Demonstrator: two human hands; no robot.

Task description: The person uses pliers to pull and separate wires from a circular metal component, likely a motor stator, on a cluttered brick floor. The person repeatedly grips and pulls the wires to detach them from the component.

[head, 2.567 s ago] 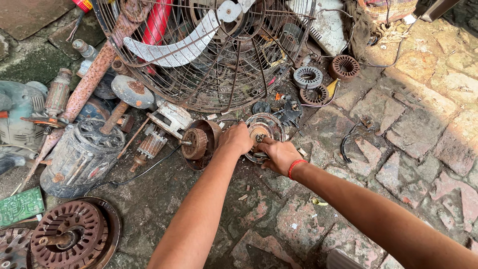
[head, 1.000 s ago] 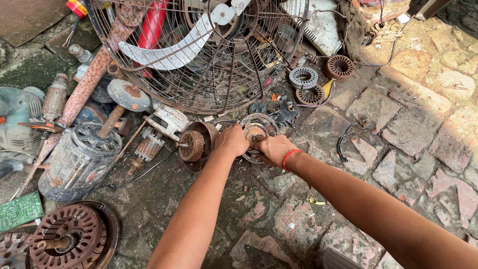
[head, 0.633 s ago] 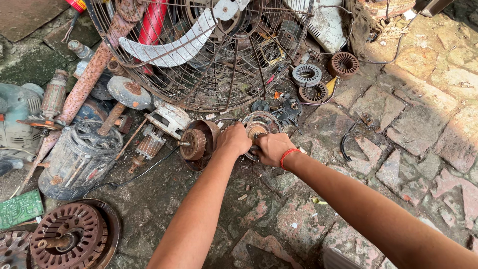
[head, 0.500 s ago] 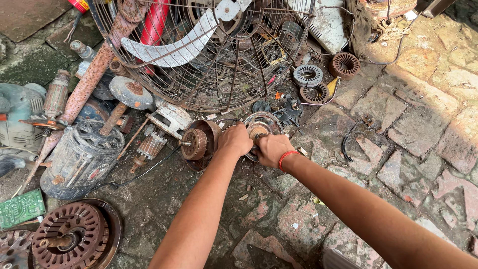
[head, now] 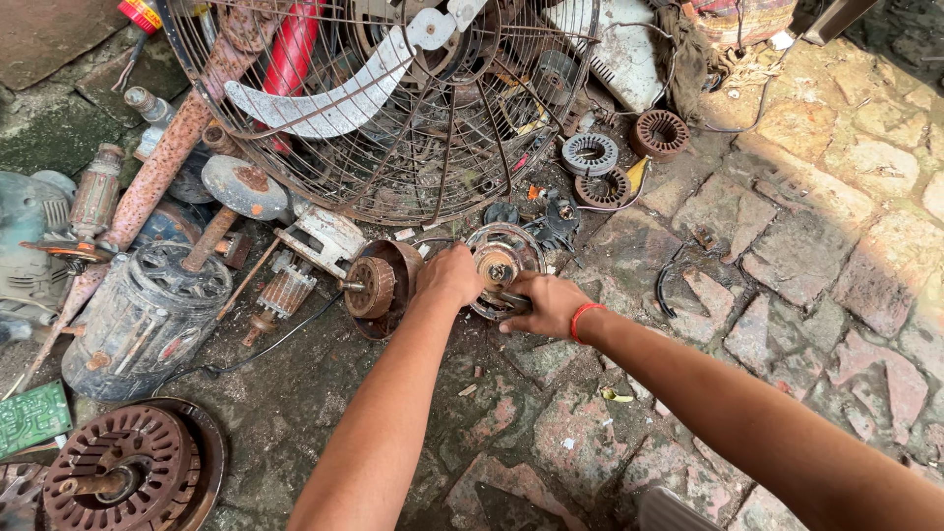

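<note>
Head view, looking down on a stone-paved floor [head: 816, 236] strewn with motor scrap. At centre, a round silver motor housing [head: 501, 264] rests on the floor, just right of a rusty rotor [head: 373, 287] seated in a dark cup-shaped end cover [head: 401, 285].

The left hand [head: 450, 277] is laid over the left rim of the motor housing, fingers curled down around the edge and pressed against it. The right hand [head: 547, 305], a red band [head: 581, 320] on its wrist, meets the near right edge of the housing; its fingers are closed on a thin dark metal tool [head: 506, 298] whose tip lies against the housing. What kind of tool it is cannot be told.

Far centre, a large rusted wire fan guard [head: 393, 108] acts as an open basket: inside it lie a pale curved fan blade [head: 344, 88], a red cylinder [head: 290, 54] and tangled small parts. To its right, three wound stator rings [head: 590, 154] lie on the stones, well apart from the hands.

At left stand a grey ribbed motor body [head: 143, 320], a long rusty pipe [head: 162, 167] and a small armature [head: 280, 295]. Near left, a rusted round stator plate [head: 123, 477] sits in a shallow dish, beside a green circuit board [head: 31, 418].
</note>
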